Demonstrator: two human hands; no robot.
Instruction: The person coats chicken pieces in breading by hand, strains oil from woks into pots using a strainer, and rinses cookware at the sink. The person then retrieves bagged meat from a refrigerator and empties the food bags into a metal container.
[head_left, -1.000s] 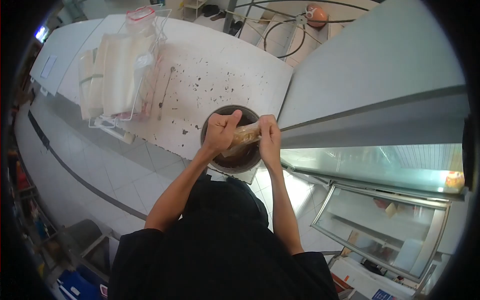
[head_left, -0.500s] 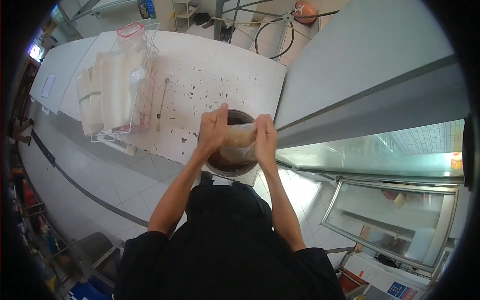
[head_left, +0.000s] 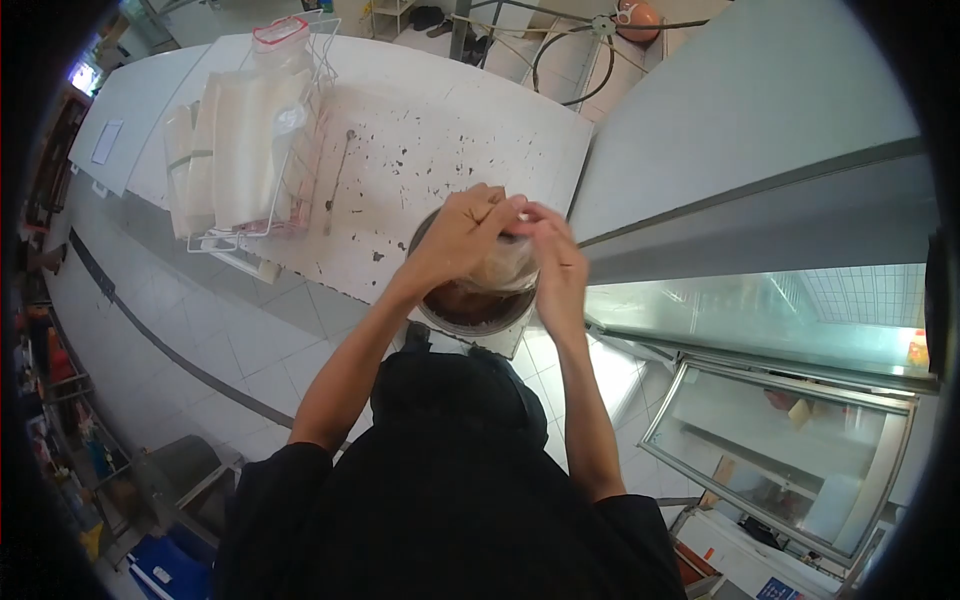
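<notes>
Over a round metal pot (head_left: pixel 462 322) with something brown inside hangs a clear plastic bag (head_left: pixel 506 264) with pale yellowish contents. My left hand (head_left: pixel 462 236) is closed at the bag's upper part, its fingertips touching those of the other hand. From the right, my right hand (head_left: pixel 560 272) has its fingers bent and pinched at the bag's gathered top. Its fingertips are slightly smeared by motion. Both hands cover part of the pot's opening and the bag's top edge.
The pot stands on a chipped white table (head_left: pixel 400 110) near its front edge. A white wire basket (head_left: pixel 318 130) holding plastic bags (head_left: pixel 240 150) is at the left, beside a thin long-handled stick (head_left: pixel 340 180). A lit glass cabinet (head_left: pixel 740 310) and an open glass door (head_left: pixel 780 450) are on the right.
My hands were apart, holding the bag stretched between them. Now they have come together at the bag's top, my left hand having moved right. The view has shifted slightly.
</notes>
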